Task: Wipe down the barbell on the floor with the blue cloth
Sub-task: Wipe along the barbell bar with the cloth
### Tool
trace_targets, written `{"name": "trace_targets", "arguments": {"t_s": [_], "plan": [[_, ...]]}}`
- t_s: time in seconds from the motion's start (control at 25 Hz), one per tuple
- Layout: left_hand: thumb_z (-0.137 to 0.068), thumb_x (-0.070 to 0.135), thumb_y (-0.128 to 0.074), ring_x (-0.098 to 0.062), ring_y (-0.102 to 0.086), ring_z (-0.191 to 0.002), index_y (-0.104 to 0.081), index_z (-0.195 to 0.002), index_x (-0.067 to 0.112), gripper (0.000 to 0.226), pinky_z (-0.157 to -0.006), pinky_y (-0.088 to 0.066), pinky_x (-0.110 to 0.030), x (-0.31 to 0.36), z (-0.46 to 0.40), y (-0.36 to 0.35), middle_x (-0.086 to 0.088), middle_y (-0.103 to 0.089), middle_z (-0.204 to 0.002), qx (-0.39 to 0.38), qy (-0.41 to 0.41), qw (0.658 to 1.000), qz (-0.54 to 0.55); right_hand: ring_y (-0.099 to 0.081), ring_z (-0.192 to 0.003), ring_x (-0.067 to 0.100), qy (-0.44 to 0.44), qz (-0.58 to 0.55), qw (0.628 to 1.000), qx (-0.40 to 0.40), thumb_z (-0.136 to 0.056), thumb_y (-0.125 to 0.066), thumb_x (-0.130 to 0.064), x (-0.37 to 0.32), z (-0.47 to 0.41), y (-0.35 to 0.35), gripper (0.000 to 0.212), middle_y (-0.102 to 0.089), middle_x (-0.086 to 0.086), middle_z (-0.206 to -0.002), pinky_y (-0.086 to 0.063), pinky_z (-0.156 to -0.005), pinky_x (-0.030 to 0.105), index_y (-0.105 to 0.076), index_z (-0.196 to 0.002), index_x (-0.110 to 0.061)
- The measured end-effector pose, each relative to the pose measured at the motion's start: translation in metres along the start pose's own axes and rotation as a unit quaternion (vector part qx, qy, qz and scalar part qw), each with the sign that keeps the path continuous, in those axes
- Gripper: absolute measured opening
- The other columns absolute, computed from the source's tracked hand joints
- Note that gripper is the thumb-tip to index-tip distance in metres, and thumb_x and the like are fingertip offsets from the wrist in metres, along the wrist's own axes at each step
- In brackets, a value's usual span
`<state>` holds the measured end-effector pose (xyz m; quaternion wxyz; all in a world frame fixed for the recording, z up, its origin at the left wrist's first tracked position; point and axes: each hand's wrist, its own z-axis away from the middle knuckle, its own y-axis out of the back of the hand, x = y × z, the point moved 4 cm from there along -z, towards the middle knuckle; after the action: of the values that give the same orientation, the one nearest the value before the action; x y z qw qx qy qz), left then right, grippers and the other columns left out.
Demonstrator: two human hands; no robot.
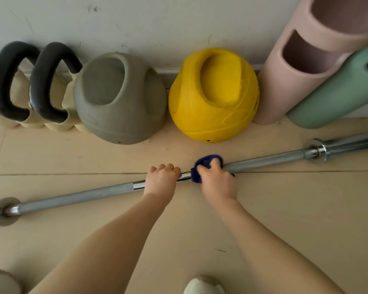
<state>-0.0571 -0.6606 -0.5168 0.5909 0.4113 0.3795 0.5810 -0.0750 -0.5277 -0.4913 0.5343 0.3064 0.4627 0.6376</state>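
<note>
Barbell: the long chrome steel barbell (263, 161) is lying on the beige tiled floor (285, 209), running diagonally from the lower left collar to the upper right sleeve, just in front of the gear lined up along the wall.

Left hand: the left hand (162, 179) is gripping the smooth middle of the shaft from above, fingers curled right round it, seemingly steadying the bar.

Right hand: the right hand (218, 179) is clutching the dark blue cloth (202, 166), wrapping it around the shaft just beside the left hand; fingers are curled over cloth and bar together.

Progress: the cloth is sitting near the bar's centre, so wiping is underway (how much is already clean cannot be told from the metal's look). By my judgement, both outer stretches and the 2 sleeves are still needing passes.

Surroundings: a grey rubber ball with handle cut-outs (119, 98), a yellow one (214, 96) and black-handled kettlebells (49, 83) are resting against the wall.
</note>
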Motion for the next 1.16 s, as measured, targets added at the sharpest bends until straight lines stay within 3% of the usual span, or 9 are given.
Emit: {"name": "trace_targets", "arguments": {"t_s": [0.12, 0.32, 0.4, 0.56, 0.6, 0.72, 0.8, 1.0, 1.16], "plan": [[-0.091, 0.012, -0.050, -0.025, -0.052, -0.107, -0.054, -0.115, 0.018, 0.025, -0.087, -0.037, -0.032, -0.002, -0.001, -0.001, -0.003, -0.058, -0.112, -0.002, 0.000, 1.000, 0.000, -0.066, -0.061, 0.027, 0.111, 0.029, 0.993, 0.001, -0.078, -0.070, -0.023, -0.026, 0.005, -0.006, 0.031, -0.059, 0.014, -0.105, -0.046, -0.048, 0.028, -0.063, -0.108, -0.023], [-0.092, 0.011, -0.047, -0.025, -0.053, -0.104, -0.056, -0.115, 0.021, 0.026, -0.083, -0.036, -0.031, -0.005, -0.005, -0.002, -0.001, -0.061, -0.110, -0.003, 0.005, 1.000, 0.023, -0.062, -0.091, 0.032, -0.091, 0.018, 0.996, 0.009, -0.095, -0.046, -0.020, 0.048, -0.010, 0.003, 0.025, -0.044, 0.012, -0.123, -0.048, -0.069, 0.034, -0.051, -0.119, -0.022], [-0.092, 0.011, -0.047, -0.025, -0.052, -0.105, -0.056, -0.115, 0.022, 0.027, -0.083, -0.036, -0.032, -0.004, -0.007, -0.001, -0.001, -0.060, -0.111, -0.009, -0.001, 1.000, 0.018, -0.062, -0.095, 0.033, -0.107, -0.012, 0.994, 0.020, -0.095, -0.045, -0.018, 0.035, -0.010, 0.006, 0.027, -0.042, 0.014, -0.128, -0.049, -0.074, 0.035, -0.052, -0.121, -0.020], [-0.093, 0.014, -0.048, -0.025, -0.051, -0.107, -0.054, -0.117, 0.022, 0.025, -0.085, -0.037, -0.032, -0.006, -0.010, 0.003, -0.001, -0.059, -0.113, -0.024, -0.014, 1.000, 0.012, -0.064, -0.088, 0.035, 0.090, 0.010, 0.996, 0.017, -0.094, -0.043, -0.016, 0.001, -0.003, -0.002, 0.040, -0.045, 0.016, -0.123, -0.051, -0.071, 0.035, -0.043, -0.134, -0.022], [-0.094, 0.014, -0.047, -0.025, -0.051, -0.106, -0.054, -0.116, 0.021, 0.024, -0.085, -0.037, -0.032, -0.008, -0.012, 0.003, -0.001, -0.059, -0.112, -0.028, -0.016, 0.999, 0.011, -0.063, -0.090, 0.035, 0.088, 0.013, 0.996, 0.013, -0.095, -0.042, -0.020, 0.016, -0.006, 0.001, 0.040, -0.046, 0.015, -0.123, -0.049, -0.071, 0.035, -0.041, -0.135, -0.025], [-0.095, 0.014, -0.043, -0.025, -0.051, -0.108, -0.047, -0.124, 0.023, 0.030, -0.086, -0.036, -0.033, -0.010, -0.016, 0.006, -0.001, -0.060, -0.115, -0.029, -0.012, 0.999, 0.020, -0.061, -0.089, 0.034, -0.082, -0.001, 0.996, 0.038, -0.096, -0.040, -0.026, 0.073, -0.014, 0.007, 0.031, -0.046, 0.012, -0.120, -0.046, -0.070, 0.035, -0.047, -0.126, -0.028], [-0.094, 0.009, -0.043, -0.027, -0.050, -0.111, -0.035, -0.135, 0.027, 0.046, -0.090, -0.036, -0.034, -0.009, -0.021, 0.009, -0.003, -0.058, -0.119, -0.040, -0.014, 0.999, 0.025, -0.062, -0.085, 0.034, -0.123, -0.019, 0.991, 0.057, -0.095, -0.044, -0.024, 0.068, -0.016, 0.007, 0.026, -0.048, 0.013, -0.117, -0.046, -0.066, 0.035, -0.052, -0.120, -0.024], [-0.089, 0.007, -0.048, -0.028, -0.040, -0.119, -0.043, -0.131, 0.023, 0.045, -0.098, -0.034, -0.036, 0.010, -0.024, 0.014, -0.008, -0.048, -0.124, -0.005, -0.005, 1.000, -0.022, -0.061, -0.053, 0.025, 0.033, 0.007, 0.998, 0.046, -0.071, -0.074, -0.021, -0.003, -0.012, -0.005, 0.025, -0.059, 0.011, -0.089, -0.033, -0.044, 0.023, -0.067, -0.095, -0.025], [-0.084, 0.015, -0.061, -0.027, -0.050, -0.111, -0.052, -0.122, 0.016, 0.040, -0.092, -0.040, -0.035, 0.029, -0.024, 0.016, -0.005, -0.054, -0.118, 0.036, -0.023, 0.999, -0.002, -0.059, -0.087, 0.034, -0.070, -0.022, 0.995, 0.068, -0.095, -0.046, -0.022, 0.048, -0.027, 0.002, 0.025, -0.048, 0.013, -0.115, -0.035, -0.062, 0.033, -0.052, -0.119, -0.023]]}}
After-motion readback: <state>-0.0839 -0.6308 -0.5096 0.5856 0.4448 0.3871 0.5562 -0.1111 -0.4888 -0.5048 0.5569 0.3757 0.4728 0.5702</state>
